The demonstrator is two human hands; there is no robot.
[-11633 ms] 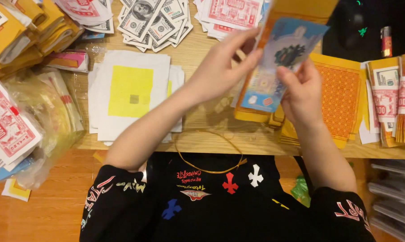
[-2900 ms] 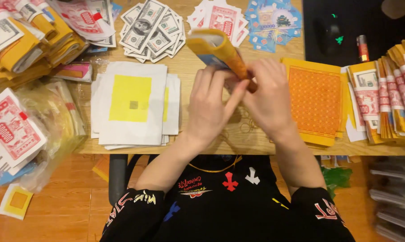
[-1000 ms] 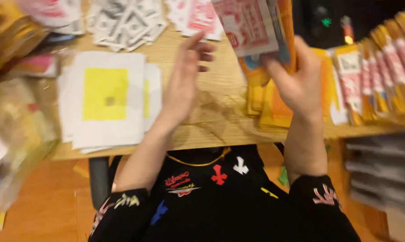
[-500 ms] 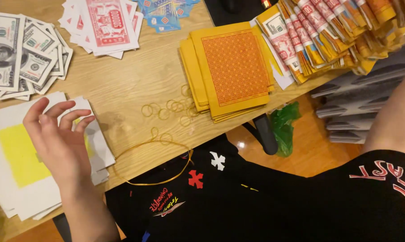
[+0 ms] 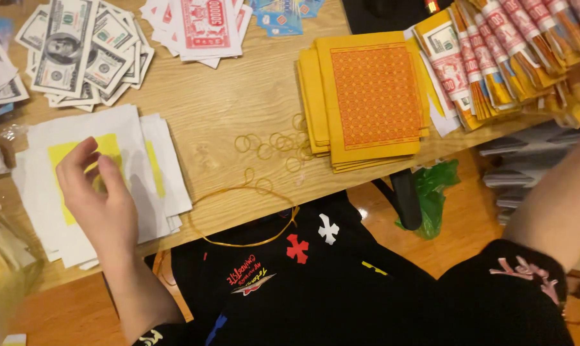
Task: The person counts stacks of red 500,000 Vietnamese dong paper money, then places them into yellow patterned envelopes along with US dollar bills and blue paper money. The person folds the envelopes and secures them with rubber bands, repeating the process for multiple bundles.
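White sheets with yellow squares (image 5: 133,138) lie stacked near the wooden table's (image 5: 238,102) front edge, long axis running away from the person and tilted slightly left. Over them rests the left hand (image 5: 97,198), fingers loosely curled, perhaps pinching a sheet (hard to tell). Only the right forearm shows; its hand is cut off. Rubber bands (image 5: 270,144) lie scattered beside an orange-patterned paper stack (image 5: 373,96).

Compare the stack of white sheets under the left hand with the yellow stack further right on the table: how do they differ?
The white sheets carry a plain yellow square in the middle; the yellow stack shows an orange dotted panel. The white sheets are fanned out loosely, while the yellow stack sits more squared up. The left hand rests on the white sheets; nothing touches the yellow stack. Both lie flat on the wooden table near its front edge.
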